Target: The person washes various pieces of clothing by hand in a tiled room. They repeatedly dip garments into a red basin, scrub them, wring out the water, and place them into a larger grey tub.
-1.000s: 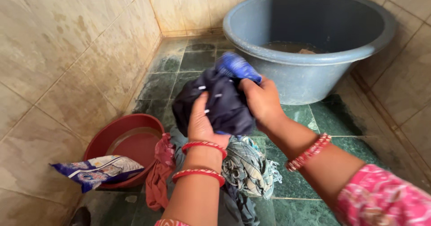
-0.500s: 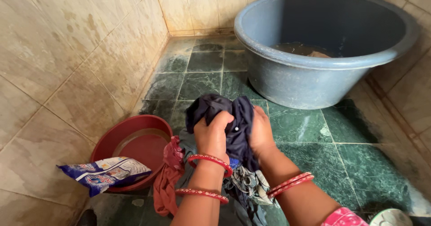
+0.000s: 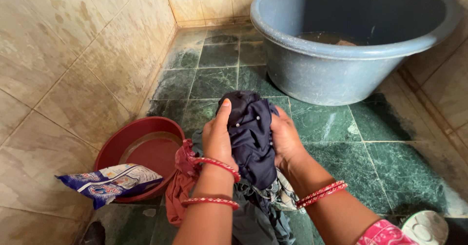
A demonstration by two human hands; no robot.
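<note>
Head view. Dark navy garment [image 3: 249,133] with small white buttons bunched up at frame centre, pressed between both hands above a heap of clothes [image 3: 258,211] on the green tiled floor [image 3: 341,128]. Left hand [image 3: 217,135] at 9 o'clock of the garment, fingers curled round the cloth, thumb pointing up along its edge. Right hand [image 3: 285,140] at 3 o'clock, closed over the far fold, fingertips buried in the fabric.

Best rubbed fold against fold in short strokes, with both grips firm and the buttons turned away from the palms, low over the heap so drips stay there.

Around: grey-blue plastic tub [image 3: 341,45] at 1 o'clock, some murky water inside. Red basin [image 3: 141,152] at 8 o'clock, against the beige wall tiles [image 3: 73,69]. Detergent packet [image 3: 109,182] lying across its near rim. Reddish cloth [image 3: 181,186] draped just beside the left wrist, touching the heap. Small round white object [image 3: 425,228] at 5 o'clock, unclear what. Nothing between the hands and the tub.
</note>
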